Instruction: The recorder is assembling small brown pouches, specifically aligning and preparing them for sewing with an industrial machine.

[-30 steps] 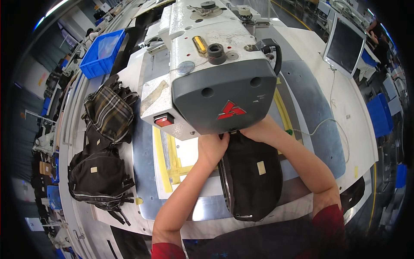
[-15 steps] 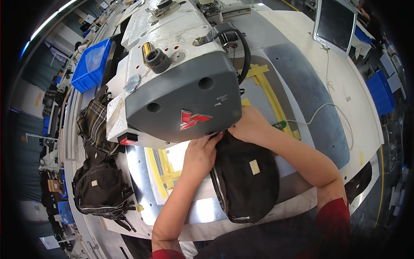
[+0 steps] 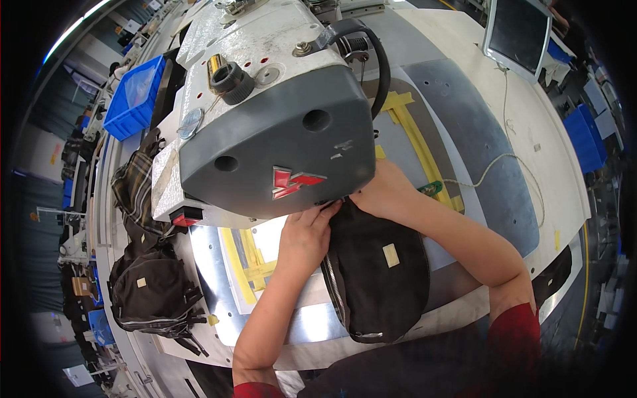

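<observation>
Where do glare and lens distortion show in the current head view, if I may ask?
All in the head view: glare whitens the metal plate left of the black bag; the ceiling light strip at upper left shines bright; the yellow floor line at far right looks bowed; the corners fall to black.

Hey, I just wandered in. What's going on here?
A person is handling a black bag with both bare hands at a big white-and-grey machine. The left hand and right hand are at the bag's far end, close under the machine's head, which partly hides the fingertips. The rest of the bag lies toward the person, its zip along the left side. Off to the left sit another black bag and a plaid one.
</observation>
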`<action>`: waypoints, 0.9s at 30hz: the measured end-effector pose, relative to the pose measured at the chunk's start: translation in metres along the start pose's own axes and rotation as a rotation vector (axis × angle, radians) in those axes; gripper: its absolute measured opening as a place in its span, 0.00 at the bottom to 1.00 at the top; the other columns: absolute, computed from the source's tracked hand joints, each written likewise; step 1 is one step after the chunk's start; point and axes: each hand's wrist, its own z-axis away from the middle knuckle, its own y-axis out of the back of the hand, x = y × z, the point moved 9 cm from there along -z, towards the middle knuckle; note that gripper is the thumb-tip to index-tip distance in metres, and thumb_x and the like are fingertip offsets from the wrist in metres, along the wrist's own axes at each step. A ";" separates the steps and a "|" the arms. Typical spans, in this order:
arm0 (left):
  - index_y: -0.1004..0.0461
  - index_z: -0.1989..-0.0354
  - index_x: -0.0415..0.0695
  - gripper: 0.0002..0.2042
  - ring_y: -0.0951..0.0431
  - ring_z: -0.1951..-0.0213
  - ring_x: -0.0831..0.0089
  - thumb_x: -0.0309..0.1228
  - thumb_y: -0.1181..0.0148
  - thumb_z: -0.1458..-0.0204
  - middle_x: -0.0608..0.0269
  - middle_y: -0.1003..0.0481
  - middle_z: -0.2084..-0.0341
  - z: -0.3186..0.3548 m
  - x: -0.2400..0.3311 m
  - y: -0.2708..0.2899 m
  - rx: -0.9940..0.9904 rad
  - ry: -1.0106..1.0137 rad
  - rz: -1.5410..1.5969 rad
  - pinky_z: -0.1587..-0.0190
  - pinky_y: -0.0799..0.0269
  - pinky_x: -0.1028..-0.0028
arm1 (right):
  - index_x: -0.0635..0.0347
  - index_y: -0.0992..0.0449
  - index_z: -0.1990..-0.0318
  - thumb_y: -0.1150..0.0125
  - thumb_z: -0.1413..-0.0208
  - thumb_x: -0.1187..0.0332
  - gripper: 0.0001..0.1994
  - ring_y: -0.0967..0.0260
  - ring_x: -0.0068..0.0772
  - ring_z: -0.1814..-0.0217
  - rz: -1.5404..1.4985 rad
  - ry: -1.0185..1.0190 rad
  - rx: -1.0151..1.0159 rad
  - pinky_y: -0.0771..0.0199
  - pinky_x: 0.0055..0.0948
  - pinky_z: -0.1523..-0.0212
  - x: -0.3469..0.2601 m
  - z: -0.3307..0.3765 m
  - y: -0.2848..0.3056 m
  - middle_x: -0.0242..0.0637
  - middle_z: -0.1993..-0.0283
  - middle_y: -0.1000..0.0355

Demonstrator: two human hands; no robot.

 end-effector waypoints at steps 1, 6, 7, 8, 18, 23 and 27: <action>0.24 0.57 0.43 0.19 0.26 0.57 0.62 0.15 0.47 0.60 0.63 0.26 0.57 -0.001 0.000 0.000 -0.001 0.001 0.000 0.54 0.29 0.66 | 0.63 0.25 0.76 0.42 0.54 0.67 0.08 0.27 0.47 0.67 0.031 0.005 -0.010 0.27 0.41 0.64 -0.003 0.000 0.001 0.45 0.73 0.27; 0.25 0.59 0.41 0.19 0.26 0.55 0.65 0.16 0.46 0.63 0.65 0.26 0.57 -0.002 0.008 -0.001 -0.025 -0.066 -0.066 0.53 0.30 0.67 | 0.62 0.25 0.75 0.42 0.54 0.67 0.08 0.27 0.46 0.68 0.098 0.017 -0.012 0.26 0.40 0.65 -0.011 0.003 0.008 0.43 0.73 0.27; 0.25 0.59 0.41 0.19 0.26 0.55 0.65 0.16 0.46 0.63 0.65 0.26 0.57 -0.002 0.008 0.000 -0.025 -0.066 -0.066 0.53 0.30 0.67 | 0.62 0.25 0.75 0.42 0.54 0.67 0.07 0.27 0.45 0.68 0.111 0.015 -0.008 0.26 0.40 0.65 -0.012 0.004 0.009 0.42 0.73 0.27; 0.25 0.59 0.42 0.17 0.26 0.55 0.65 0.17 0.45 0.61 0.65 0.26 0.57 -0.002 0.008 0.000 -0.021 -0.063 -0.062 0.53 0.30 0.67 | 0.62 0.24 0.75 0.42 0.54 0.67 0.07 0.26 0.44 0.68 0.124 0.014 -0.004 0.26 0.39 0.66 -0.012 0.003 0.009 0.42 0.73 0.27; 0.27 0.58 0.42 0.13 0.28 0.54 0.63 0.26 0.42 0.54 0.63 0.27 0.56 -0.003 0.008 0.001 -0.025 -0.033 -0.033 0.51 0.34 0.66 | 0.59 0.28 0.70 0.38 0.56 0.63 0.11 0.28 0.42 0.62 0.216 0.010 0.071 0.32 0.40 0.60 0.005 -0.001 0.000 0.38 0.67 0.28; 0.28 0.54 0.43 0.16 0.29 0.53 0.62 0.32 0.42 0.52 0.61 0.28 0.56 -0.004 0.011 0.001 -0.038 -0.046 -0.044 0.50 0.35 0.65 | 0.58 0.32 0.66 0.36 0.58 0.62 0.15 0.30 0.43 0.58 0.147 0.060 0.145 0.37 0.42 0.54 0.013 -0.004 -0.003 0.38 0.67 0.31; 0.29 0.50 0.44 0.20 0.30 0.53 0.62 0.37 0.41 0.53 0.61 0.30 0.57 -0.007 0.015 0.001 -0.046 -0.071 -0.095 0.48 0.37 0.64 | 0.60 0.31 0.68 0.36 0.59 0.62 0.14 0.31 0.44 0.58 0.012 0.076 0.173 0.39 0.42 0.52 0.025 -0.008 -0.003 0.39 0.67 0.32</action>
